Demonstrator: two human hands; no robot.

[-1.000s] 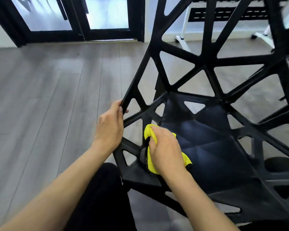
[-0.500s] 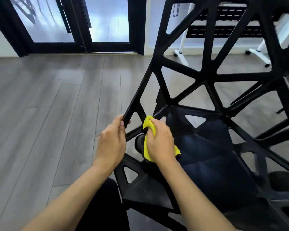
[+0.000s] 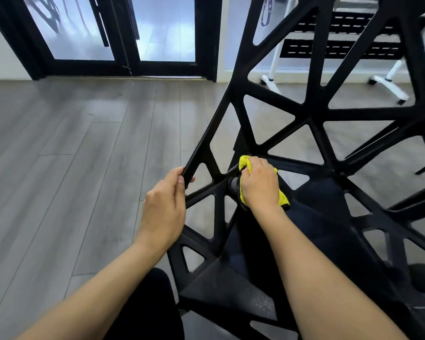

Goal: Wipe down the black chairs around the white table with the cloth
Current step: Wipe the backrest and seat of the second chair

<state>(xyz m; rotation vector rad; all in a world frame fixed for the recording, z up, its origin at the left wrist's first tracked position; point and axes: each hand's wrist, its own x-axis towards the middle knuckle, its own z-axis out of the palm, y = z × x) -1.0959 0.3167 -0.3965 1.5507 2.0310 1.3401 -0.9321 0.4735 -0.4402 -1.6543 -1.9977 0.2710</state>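
Note:
A black chair (image 3: pixel 275 104) of open triangular struts fills the right half of the head view. My left hand (image 3: pixel 166 204) is closed around the chair's left edge strut. My right hand (image 3: pixel 260 185) holds a yellow cloth (image 3: pixel 282 198) and presses it onto the frame where the seat's left side meets the back. Most of the cloth is hidden under the hand; only its ends show. The dark seat (image 3: pixel 317 217) lies just right of the cloth.
Grey wood-plank floor (image 3: pixel 71 168) spreads to the left. Black-framed glass doors (image 3: pixel 123 30) stand at the back. White table legs on castors (image 3: pixel 390 87) show behind the chair back at upper right. My dark-clothed knee (image 3: pixel 147 305) is at the bottom.
My right hand has slid the cloth from the front of the seat's left edge up toward the back joint. My left hand has kept its grip on the strut.

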